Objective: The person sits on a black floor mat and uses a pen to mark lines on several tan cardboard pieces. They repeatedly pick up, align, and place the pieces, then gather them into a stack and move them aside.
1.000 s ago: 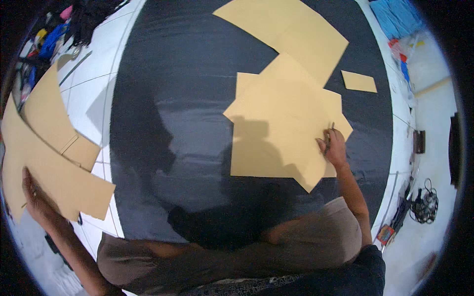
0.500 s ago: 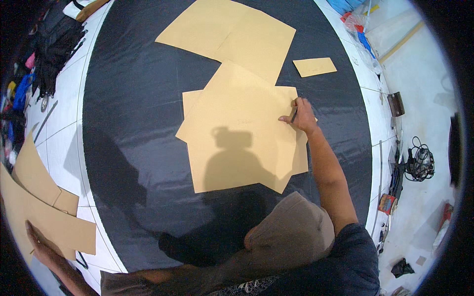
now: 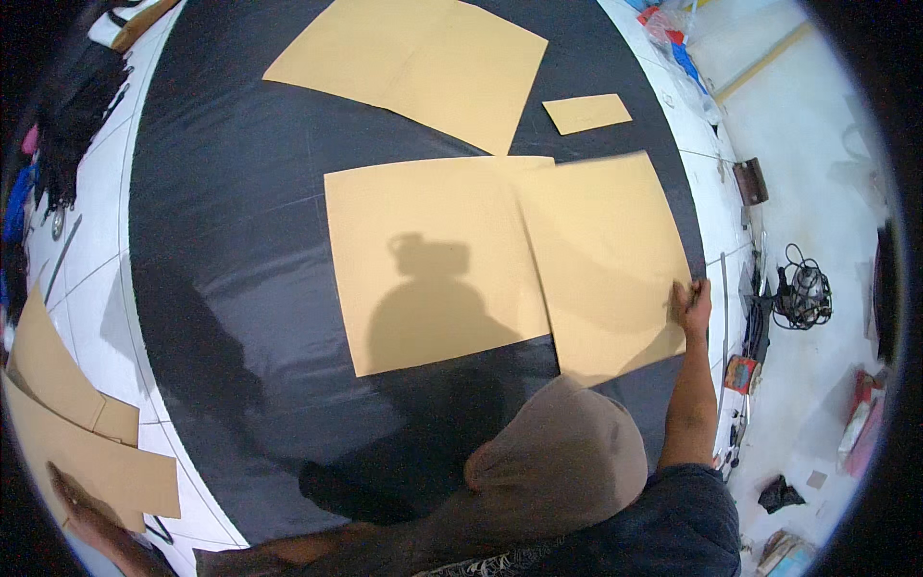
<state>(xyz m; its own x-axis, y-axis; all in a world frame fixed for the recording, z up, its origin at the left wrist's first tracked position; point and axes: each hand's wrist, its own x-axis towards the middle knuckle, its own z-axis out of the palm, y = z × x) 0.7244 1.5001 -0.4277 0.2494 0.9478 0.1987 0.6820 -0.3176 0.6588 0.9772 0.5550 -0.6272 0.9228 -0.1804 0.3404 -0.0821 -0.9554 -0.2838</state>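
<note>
My right hand (image 3: 694,306) is closed on the right edge of a large tan card sheet (image 3: 615,260). That sheet lies tilted, and its left side overlaps another large tan sheet (image 3: 361,260) on the black floor covering. Whether a pen is still in the right fingers is hidden. At the lower left, my left hand (image 3: 85,508) lies on several tan card pieces (image 3: 130,471), fingers stretched out along them. Farther off lies a big angled tan sheet (image 3: 413,67), its lower corner near the top edge of the middle sheet. A small tan rectangle (image 3: 588,113) rests to its right.
The black covering (image 3: 221,240) spreads over white floor tiles (image 3: 82,279). My bent leg in brown cloth (image 3: 567,452) rises close to the sheets. Along the right wall sit a caged dark device (image 3: 806,296) and a small red box (image 3: 740,373). Dark fringed cloth (image 3: 82,115) lies at left.
My right hand, which held a dark pen over the top sheet, has moved right and nearer, pulling that sheet rightward and turning it. The middle sheet beneath is now uncovered. The view has shifted slightly.
</note>
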